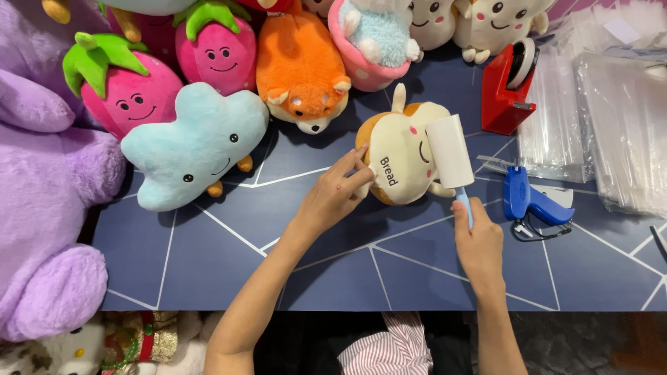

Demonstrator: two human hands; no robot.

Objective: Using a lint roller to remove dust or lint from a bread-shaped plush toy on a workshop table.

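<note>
A cream and brown bread-shaped plush toy (399, 149) lies on the dark blue table (229, 260). My left hand (333, 196) pinches its lower left edge and holds it down. My right hand (478, 239) grips the light blue handle of a white lint roller (449, 150), whose roll rests on the toy's right side.
Several plush toys crowd the back: a light blue cloud (194, 142), pink strawberries (128, 90), an orange dog (300, 69). A big purple plush (42, 180) fills the left. A red tape dispenser (509, 87), a blue tagging gun (528, 199) and stacked clear bags (611, 132) sit at right.
</note>
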